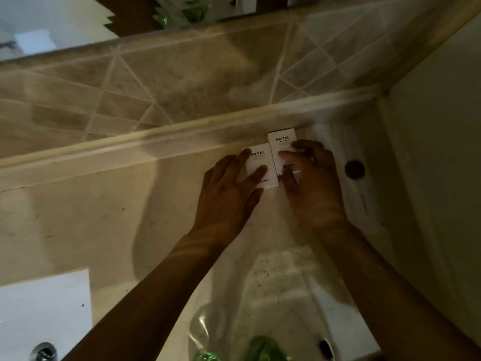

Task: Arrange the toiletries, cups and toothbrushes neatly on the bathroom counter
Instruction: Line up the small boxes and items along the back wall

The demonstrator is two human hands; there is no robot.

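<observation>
Two small white boxes printed "HOTEL" lie side by side on the beige stone counter (117, 225), close to the raised back ledge. My left hand (229, 188) rests its fingers on the left box (256, 158), covering its lower half. My right hand (312, 183) grips the right box (282, 142) between thumb and fingers; this box sits a little farther back than the left one. Both boxes touch along their long sides.
A clear plastic bag with green items (257, 347) lies at the counter's near edge. A white basin (429, 178) with a dark overflow hole (354, 169) is on the right. Another white basin with a metal drain (44, 316) sits at bottom left. A tiled wall and mirror rise behind.
</observation>
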